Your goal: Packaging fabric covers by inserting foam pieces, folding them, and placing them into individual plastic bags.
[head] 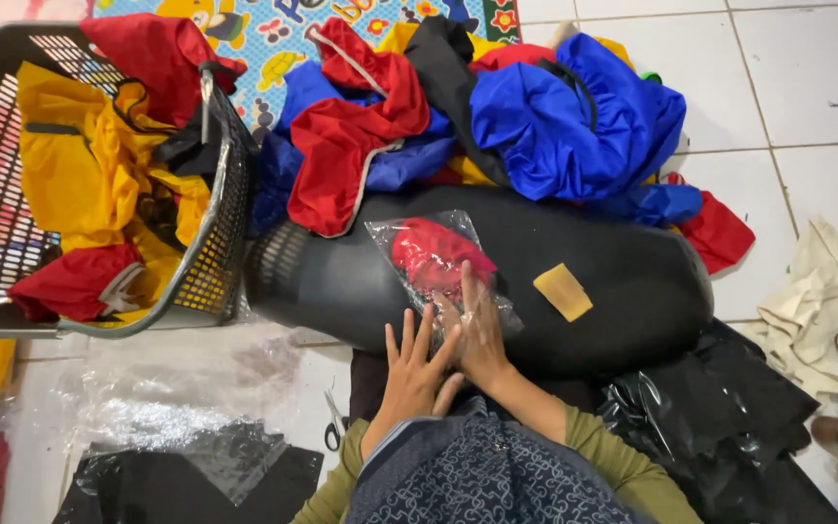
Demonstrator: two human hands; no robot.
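Your left hand (417, 374) and right hand (478, 335) press flat, fingers spread, nothing clamped, on the clear bag (435, 260) holding folded red cloth, lying on the black overturned tub (623, 291). It seems light, soft and slippery; hold its 6 o'clock edge.

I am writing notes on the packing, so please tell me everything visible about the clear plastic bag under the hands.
The clear plastic bag is thin, glossy and wrinkled, and holds a folded red cloth. It lies flat on a black rounded surface, its open end toward the person. The right hand presses on its near end; the left hand rests beside it, fingertips at its edge.
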